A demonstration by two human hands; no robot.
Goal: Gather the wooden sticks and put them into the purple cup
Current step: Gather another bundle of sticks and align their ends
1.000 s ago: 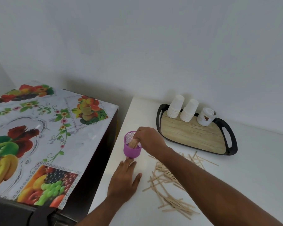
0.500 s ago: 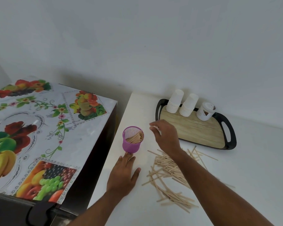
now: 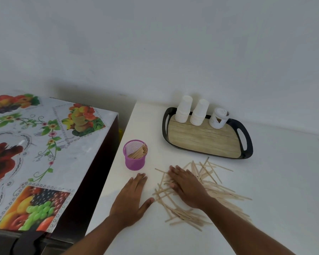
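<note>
Beside the purple cup (image 3: 135, 155), flat left hand (image 3: 132, 201) rests; right hand (image 3: 186, 186) presses flat on scattered wooden sticks (image 3: 219, 190) near tray (image 3: 247, 137).

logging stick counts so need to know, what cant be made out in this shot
Head view only:
- Wooden sticks: those under the right hand and forearm are covered; the heap overlaps, so no count.
- Purple cup: its wall hides the lower part of the sticks inside.
- White container on the tray: its markings are too small to read.
- Left hand: palm side faces down, unseen.
</note>
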